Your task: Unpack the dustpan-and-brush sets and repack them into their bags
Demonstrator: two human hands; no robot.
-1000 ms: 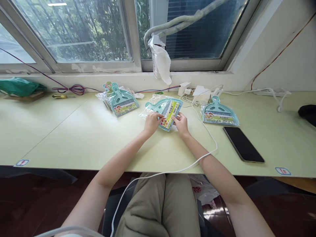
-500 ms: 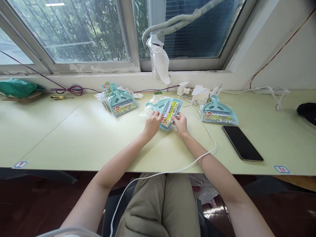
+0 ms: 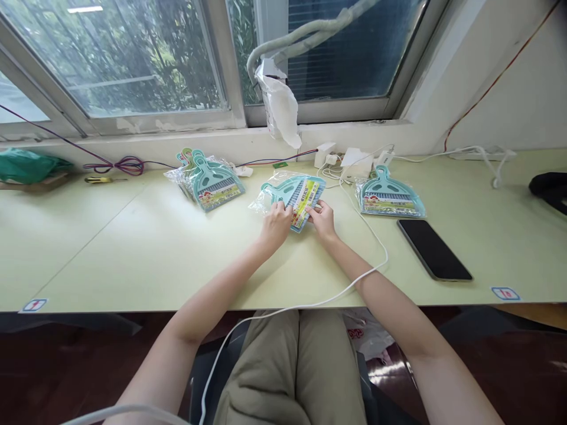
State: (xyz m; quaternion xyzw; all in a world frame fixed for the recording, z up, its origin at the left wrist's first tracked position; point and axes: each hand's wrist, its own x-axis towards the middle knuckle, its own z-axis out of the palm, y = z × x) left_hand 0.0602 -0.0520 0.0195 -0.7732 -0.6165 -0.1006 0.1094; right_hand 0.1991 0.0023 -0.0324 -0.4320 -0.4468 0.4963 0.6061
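Note:
A light-blue toy dustpan set (image 3: pixel 305 192) in a clear plastic bag lies tilted on the table, its printed label partly covered by my fingers. My left hand (image 3: pixel 277 224) is closed at the set's near left side, fingers curled against the bag and label. From the right, my right hand (image 3: pixel 323 221) pinches the edge of the same set, thumb on the label. The fingers beneath are hidden. Several similar bagged sets (image 3: pixel 215 180) overlap to the left, two or more handles showing. Another bagged stack (image 3: pixel 390 195) lies to the right.
A black phone (image 3: pixel 434 249) lies right of my right arm. A white cable (image 3: pixel 372 233) crosses the table and my right forearm. Chargers (image 3: pixel 325 154) sit by the wall. At the far left are a screwdriver-like yellow tool (image 3: pixel 98 179) and a green bag (image 3: pixel 29 165).
The camera view has shifted and tilted slightly. Both hands stay on the dustpan set, which looks almost unmoved; my left fingers are a little more bent over the label.

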